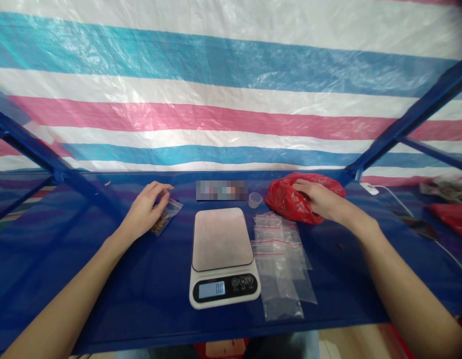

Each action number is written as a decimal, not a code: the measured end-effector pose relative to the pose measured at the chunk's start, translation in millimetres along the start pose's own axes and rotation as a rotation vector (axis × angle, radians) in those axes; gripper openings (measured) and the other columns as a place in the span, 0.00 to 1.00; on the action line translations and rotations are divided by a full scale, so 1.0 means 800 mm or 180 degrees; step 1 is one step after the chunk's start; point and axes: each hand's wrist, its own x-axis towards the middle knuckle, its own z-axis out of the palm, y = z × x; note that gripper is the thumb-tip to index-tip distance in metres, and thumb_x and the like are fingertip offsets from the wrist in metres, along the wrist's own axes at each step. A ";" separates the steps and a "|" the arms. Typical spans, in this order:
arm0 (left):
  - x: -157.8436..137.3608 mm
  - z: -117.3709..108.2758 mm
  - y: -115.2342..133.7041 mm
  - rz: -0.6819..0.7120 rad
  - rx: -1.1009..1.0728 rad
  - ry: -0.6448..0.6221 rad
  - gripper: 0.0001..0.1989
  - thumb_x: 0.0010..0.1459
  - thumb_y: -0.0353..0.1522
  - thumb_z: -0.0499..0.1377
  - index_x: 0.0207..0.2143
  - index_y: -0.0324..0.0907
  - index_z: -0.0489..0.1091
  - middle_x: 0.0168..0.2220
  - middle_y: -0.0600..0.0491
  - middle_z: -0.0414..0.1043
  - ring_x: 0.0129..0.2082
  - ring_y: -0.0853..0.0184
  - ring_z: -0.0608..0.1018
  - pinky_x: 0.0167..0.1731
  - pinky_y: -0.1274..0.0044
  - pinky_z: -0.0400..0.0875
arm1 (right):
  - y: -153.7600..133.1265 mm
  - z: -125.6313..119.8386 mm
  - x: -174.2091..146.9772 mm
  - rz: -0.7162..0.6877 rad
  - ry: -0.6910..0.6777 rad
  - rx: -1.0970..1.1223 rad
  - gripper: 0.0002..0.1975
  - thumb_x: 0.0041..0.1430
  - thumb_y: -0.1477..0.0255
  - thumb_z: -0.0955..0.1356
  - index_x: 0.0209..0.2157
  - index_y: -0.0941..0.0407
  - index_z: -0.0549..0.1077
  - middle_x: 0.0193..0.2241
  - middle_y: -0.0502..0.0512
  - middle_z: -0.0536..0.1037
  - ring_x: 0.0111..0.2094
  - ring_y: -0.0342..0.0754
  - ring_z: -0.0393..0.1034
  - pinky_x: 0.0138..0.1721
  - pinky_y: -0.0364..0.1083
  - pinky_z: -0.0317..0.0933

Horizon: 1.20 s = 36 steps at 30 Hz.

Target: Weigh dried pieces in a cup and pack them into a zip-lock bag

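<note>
My left hand [150, 207] rests on the blue table, its fingers bent and apart. Beneath its thumb side lies a small clear zip bag [172, 208] with brown bits in it; the hand covers part of the bag. My right hand [315, 197] reaches into a crumpled red plastic bag [286, 202], and its fingertips are hidden there. Between my hands stands a white kitchen scale [221, 242] with a bare plate, its display reading 0.0. A small clear plastic cup [255, 200] sits just left of the red bag.
Several flat clear zip bags [281, 269] overlap right of the scale. Behind the scale is a blurred-out rectangular item [222, 190]. A white cable [398, 202] crosses the right side, near another red bag [453, 217]. Blue metal bars [410, 119] and a striped sheet [231, 117] bound the table.
</note>
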 end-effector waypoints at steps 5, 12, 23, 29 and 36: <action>0.001 0.001 0.003 0.0184 0.0019 -0.0147 0.17 0.72 0.42 0.51 0.48 0.44 0.76 0.48 0.46 0.76 0.52 0.55 0.77 0.57 0.64 0.70 | -0.012 -0.007 -0.003 -0.0096 0.0169 0.0025 0.24 0.46 0.86 0.63 0.39 0.54 0.82 0.40 0.59 0.85 0.43 0.57 0.80 0.48 0.52 0.72; 0.003 0.001 0.000 0.0258 0.0019 -0.0221 0.18 0.71 0.43 0.50 0.46 0.45 0.77 0.46 0.46 0.77 0.50 0.54 0.77 0.56 0.62 0.70 | -0.018 -0.020 -0.002 0.0133 0.0491 0.0568 0.12 0.61 0.73 0.69 0.42 0.53 0.84 0.45 0.60 0.87 0.48 0.60 0.82 0.54 0.57 0.73; 0.004 0.002 0.003 0.0288 -0.0061 -0.0156 0.18 0.69 0.43 0.51 0.44 0.46 0.77 0.44 0.47 0.78 0.49 0.53 0.77 0.55 0.62 0.70 | -0.046 -0.015 -0.176 0.1429 0.0247 0.0274 0.17 0.62 0.53 0.75 0.41 0.51 0.81 0.28 0.53 0.82 0.26 0.52 0.76 0.29 0.49 0.68; 0.003 0.005 0.001 0.0315 -0.0192 -0.0192 0.16 0.70 0.42 0.53 0.45 0.45 0.77 0.44 0.47 0.78 0.49 0.53 0.77 0.54 0.63 0.70 | -0.057 -0.005 -0.161 0.0996 0.0466 0.0344 0.17 0.69 0.55 0.70 0.31 0.52 0.77 0.28 0.54 0.81 0.27 0.51 0.74 0.32 0.48 0.67; -0.004 0.000 0.005 0.0190 -0.0200 -0.0136 0.16 0.69 0.39 0.52 0.43 0.43 0.77 0.44 0.47 0.78 0.49 0.54 0.77 0.55 0.64 0.70 | -0.054 -0.029 -0.086 0.0696 0.1288 0.0315 0.10 0.68 0.62 0.71 0.42 0.54 0.80 0.40 0.60 0.86 0.41 0.57 0.81 0.45 0.53 0.72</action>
